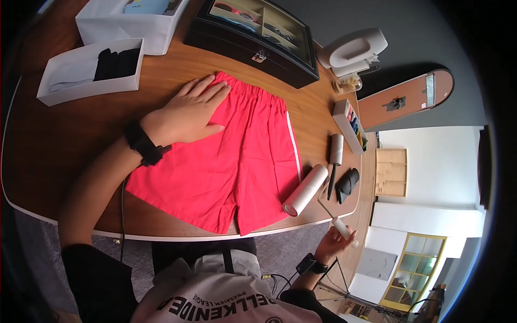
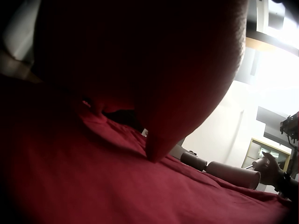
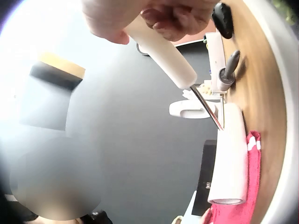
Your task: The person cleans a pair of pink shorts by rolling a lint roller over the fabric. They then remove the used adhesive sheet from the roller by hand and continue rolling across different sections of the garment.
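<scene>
A pair of red shorts (image 1: 215, 172) with a white side stripe lies spread on the wooden table, waistband away from me. My left hand (image 1: 188, 110) rests palm down on the shorts, fingers spread near the waistband's left end. From close up in the left wrist view, that hand (image 2: 159, 60) is dark over the red cloth. Beyond the table's front right edge, my right hand (image 1: 331, 245) grips the white handle (image 3: 161, 56) of a large lint roller. Its white roll (image 1: 306, 191) lies over the lower right side of the shorts, joined to the handle by a bent metal rod.
A smaller lint roller (image 1: 336, 149), a black pouch (image 1: 348, 185) and a narrow white box (image 1: 353, 132) stand to the right. Behind the shorts is a black glass-lidded case (image 1: 215, 37). At back left, a shallow white box (image 1: 116, 89) holds folded cloth beside a taller white container (image 1: 126, 29).
</scene>
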The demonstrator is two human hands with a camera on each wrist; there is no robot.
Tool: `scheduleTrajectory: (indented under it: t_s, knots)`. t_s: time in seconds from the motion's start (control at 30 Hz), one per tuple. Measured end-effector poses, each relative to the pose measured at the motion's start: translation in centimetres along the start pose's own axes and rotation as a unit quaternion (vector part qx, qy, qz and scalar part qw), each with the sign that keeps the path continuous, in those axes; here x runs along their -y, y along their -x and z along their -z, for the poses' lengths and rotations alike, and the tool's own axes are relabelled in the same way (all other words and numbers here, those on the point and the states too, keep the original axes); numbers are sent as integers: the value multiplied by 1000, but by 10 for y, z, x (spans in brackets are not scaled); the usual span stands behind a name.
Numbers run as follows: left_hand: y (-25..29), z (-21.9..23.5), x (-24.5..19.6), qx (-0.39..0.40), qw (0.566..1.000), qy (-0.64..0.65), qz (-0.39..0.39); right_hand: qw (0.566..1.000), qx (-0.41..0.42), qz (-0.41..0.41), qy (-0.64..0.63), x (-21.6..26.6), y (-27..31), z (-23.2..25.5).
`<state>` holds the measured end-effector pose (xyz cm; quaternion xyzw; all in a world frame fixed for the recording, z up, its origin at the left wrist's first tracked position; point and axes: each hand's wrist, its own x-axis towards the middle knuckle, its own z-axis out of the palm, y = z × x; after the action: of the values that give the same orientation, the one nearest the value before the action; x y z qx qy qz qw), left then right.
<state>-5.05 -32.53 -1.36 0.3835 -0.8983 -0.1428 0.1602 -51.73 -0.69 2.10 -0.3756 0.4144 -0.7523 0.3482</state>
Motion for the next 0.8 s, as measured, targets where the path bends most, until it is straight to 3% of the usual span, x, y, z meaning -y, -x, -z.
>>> scheduleTrajectory:
  t_s: [0.07, 0.17, 0.27, 0.3, 0.33, 0.4, 0.5, 0.53, 0.6, 0.63, 0.7, 0.8]
  knots:
    - [0, 2, -1, 2, 1000, 2, 1, 950, -275, 46, 139, -11, 1, -39]
    - [-1, 0, 0, -1, 1000, -2, -1, 955, -209, 44, 206, -17, 4, -61]
    - [-1, -1, 0, -2, 1000, -4, -2, 942, -259, 49, 207, -41, 4, -118]
    - [0, -1, 0, -3, 1000, -2, 0, 955, -148, 23, 257, -43, 9, -100]
    - [0, -1, 1, -5, 1000, 0, -3, 955, -145, 22, 258, -45, 7, -104]
    - [1, -3, 0, -6, 1000, 1, -3, 946, 27, -9, 323, -55, 5, -116]
    - [-1, -3, 1, -12, 1000, -4, -6, 912, 54, -5, 406, -83, 12, -132]
    - [-1, -3, 1, -9, 1000, -5, -4, 890, 68, -33, 449, -75, 15, -166]
    - [-1, -2, 1, -6, 1000, -6, -1, 783, 146, 134, 590, -100, 13, -152]
    - [-1, -2, 0, -8, 1000, -7, -3, 782, 149, 133, 590, -99, 15, -158]
    - [1, -4, 1, -8, 1000, -5, -3, 819, 146, 37, 553, -93, 20, -169]
    - [-1, -5, 1, -14, 1000, -10, -8, 813, 144, 60, 561, -92, 23, -165]
